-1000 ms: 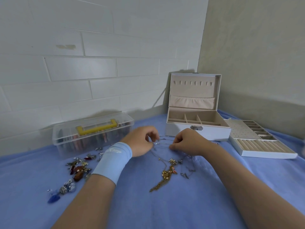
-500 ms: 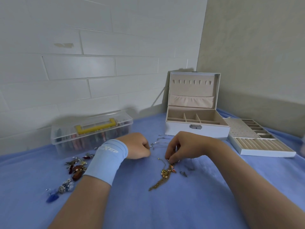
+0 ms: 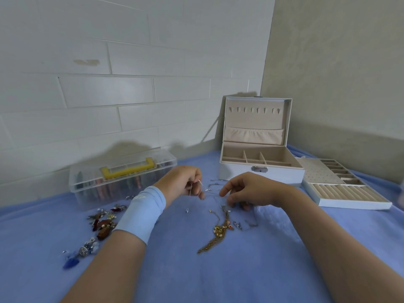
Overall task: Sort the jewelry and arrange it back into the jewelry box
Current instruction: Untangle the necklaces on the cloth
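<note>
A white jewelry box (image 3: 260,173) stands open at the back, its beige compartments bare. My left hand (image 3: 181,183), with a light blue wristband, is lifted above the blue cloth and pinches a thin silver chain (image 3: 190,190) that hangs down from the fingers. My right hand (image 3: 247,190) rests fingertips-down on the tangle of thin chains (image 3: 226,209) just right of it. A gold necklace (image 3: 216,234) lies on the cloth below my right hand. Small silver pieces (image 3: 237,225) lie beside it.
A clear plastic case with a yellow handle (image 3: 122,178) sits at the back left. Brooches and pendants (image 3: 102,224) are scattered in front of it, with a blue piece (image 3: 71,262) nearest. The box's removed white tray (image 3: 345,191) lies at right. Walls close in behind.
My left hand has risen from the cloth and turned, now holding up a thin chain. My right hand has shifted a little right and its fingers have spread over the tangle.
</note>
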Action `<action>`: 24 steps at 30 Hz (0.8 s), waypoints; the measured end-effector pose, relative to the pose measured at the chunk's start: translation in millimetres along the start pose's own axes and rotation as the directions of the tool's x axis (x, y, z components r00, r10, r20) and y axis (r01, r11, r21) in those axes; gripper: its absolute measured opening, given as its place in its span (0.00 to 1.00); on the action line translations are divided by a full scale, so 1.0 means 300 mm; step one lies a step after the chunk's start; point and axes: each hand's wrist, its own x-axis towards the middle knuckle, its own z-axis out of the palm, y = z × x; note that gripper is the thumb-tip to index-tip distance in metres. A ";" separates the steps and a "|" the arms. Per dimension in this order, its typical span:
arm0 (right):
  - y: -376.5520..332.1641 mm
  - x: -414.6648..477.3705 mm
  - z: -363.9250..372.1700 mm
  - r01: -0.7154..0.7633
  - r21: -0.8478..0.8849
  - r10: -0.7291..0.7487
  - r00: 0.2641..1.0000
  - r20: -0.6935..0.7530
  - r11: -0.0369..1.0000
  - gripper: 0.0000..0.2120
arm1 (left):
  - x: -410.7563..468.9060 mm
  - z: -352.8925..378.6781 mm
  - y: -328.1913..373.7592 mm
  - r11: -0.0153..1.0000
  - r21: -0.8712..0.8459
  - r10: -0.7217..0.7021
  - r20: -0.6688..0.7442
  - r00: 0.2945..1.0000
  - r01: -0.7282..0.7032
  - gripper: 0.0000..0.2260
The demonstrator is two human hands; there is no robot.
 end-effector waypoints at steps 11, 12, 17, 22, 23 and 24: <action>-0.010 0.007 0.010 -0.047 -0.218 0.033 0.997 -0.067 0.975 0.12 | 0.031 -0.059 -0.036 0.517 0.847 -0.018 -0.135 0.991 0.125 0.15; -0.012 0.007 0.011 -0.035 -0.234 0.020 0.998 -0.064 0.972 0.12 | 0.026 -0.056 -0.037 0.490 0.863 -0.036 -0.121 0.992 0.123 0.14; -0.015 0.012 0.016 0.027 -0.213 -0.040 0.998 -0.058 0.977 0.06 | 0.000 -0.037 -0.034 0.312 0.949 -0.004 -0.054 0.999 0.052 0.10; -0.010 0.027 0.023 0.036 -0.313 -0.054 0.997 -0.048 0.949 0.02 | 0.003 0.030 -0.034 0.424 0.888 0.147 0.127 0.981 -0.178 0.09; -0.011 0.025 0.023 0.034 -0.313 -0.055 0.997 -0.057 0.949 0.02 | 0.004 0.053 -0.040 0.470 0.861 0.116 0.159 0.980 -0.195 0.08; -0.011 0.023 0.021 0.036 -0.308 -0.058 0.996 -0.062 0.951 0.02 | 0.008 0.072 -0.048 0.489 0.849 0.089 0.180 0.980 -0.201 0.08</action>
